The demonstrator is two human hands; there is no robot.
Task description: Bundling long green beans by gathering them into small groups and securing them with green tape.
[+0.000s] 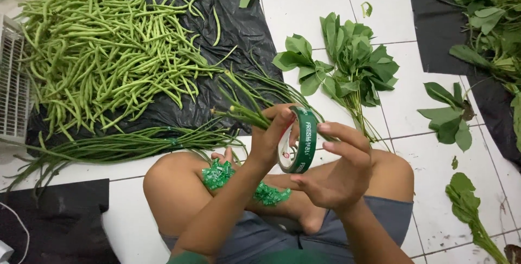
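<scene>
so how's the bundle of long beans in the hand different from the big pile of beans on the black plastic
The held bundle of long beans is a thin sheaf, gathered at one end in the left hand; the pile of beans is broad and lies loose. The bundle's pods run parallel, the pile's criss-cross. The bundle is lifted beside the roll of green tape that the right hand holds; the pile rests on black plastic sheet. Both are green pods.

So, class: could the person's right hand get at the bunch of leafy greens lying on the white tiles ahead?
Probably not at once. The right hand is occupied holding the green tape roll. The bunch of leafy greens lies uncovered on the tiles beyond it, with nothing between, so the path itself looks free.
</scene>
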